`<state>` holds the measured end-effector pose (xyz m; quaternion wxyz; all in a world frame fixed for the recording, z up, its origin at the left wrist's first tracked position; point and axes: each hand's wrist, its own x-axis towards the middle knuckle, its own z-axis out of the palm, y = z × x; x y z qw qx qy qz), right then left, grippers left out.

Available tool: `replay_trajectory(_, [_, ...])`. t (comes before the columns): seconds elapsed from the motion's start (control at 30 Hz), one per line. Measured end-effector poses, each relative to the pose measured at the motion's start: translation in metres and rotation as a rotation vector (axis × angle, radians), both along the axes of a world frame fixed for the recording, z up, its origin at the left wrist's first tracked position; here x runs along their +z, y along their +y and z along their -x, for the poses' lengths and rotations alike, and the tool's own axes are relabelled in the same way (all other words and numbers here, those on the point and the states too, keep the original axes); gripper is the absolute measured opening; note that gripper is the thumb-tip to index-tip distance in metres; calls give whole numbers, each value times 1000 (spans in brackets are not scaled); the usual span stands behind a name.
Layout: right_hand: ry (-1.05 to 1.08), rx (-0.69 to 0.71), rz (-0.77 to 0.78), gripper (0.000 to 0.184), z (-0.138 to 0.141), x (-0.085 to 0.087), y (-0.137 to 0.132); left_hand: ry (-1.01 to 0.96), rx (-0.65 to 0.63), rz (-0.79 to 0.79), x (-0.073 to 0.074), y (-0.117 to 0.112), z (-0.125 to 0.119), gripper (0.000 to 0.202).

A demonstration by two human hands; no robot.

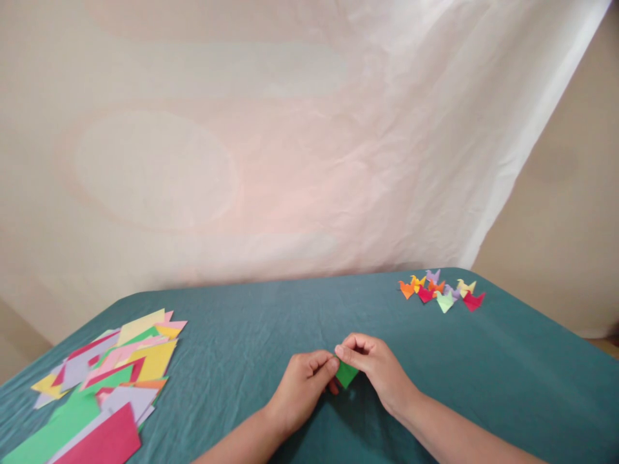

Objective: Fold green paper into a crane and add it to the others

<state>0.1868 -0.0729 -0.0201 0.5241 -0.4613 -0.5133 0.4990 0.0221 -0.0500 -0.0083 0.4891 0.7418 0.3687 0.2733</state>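
A small piece of folded green paper (347, 374) is held up between my two hands, just above the table's cloth. My left hand (304, 386) pinches its left side with thumb and fingers. From the other side, my right hand (374, 367) grips the upper right part, its thumb pointing toward the left thumb. The fingers cover much of the paper, so only a pointed lower part shows clearly.
A dark green cloth (232, 341) covers the table. Loose coloured paper sheets (97, 399) lie in an overlapping pile at the left. Several small folded paper birds (445, 299) stand grouped at the far right. A pale sheet (290, 161) hangs behind the table.
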Motion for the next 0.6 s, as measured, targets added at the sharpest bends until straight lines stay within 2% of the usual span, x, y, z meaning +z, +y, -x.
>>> replay_trajectory(0.23, [-101,11,-40,30,-2,-1,2,-72,143,-20,6,3,0,42])
replay_trajectory(0.43, [-311,-77,-123,19,-3,2,-1,-89,226,-146,5,7,1,20])
replay_trajectory(0.6, [-446,-136,-264,12,1,7,-4,8,276,-208,6,7,2,15])
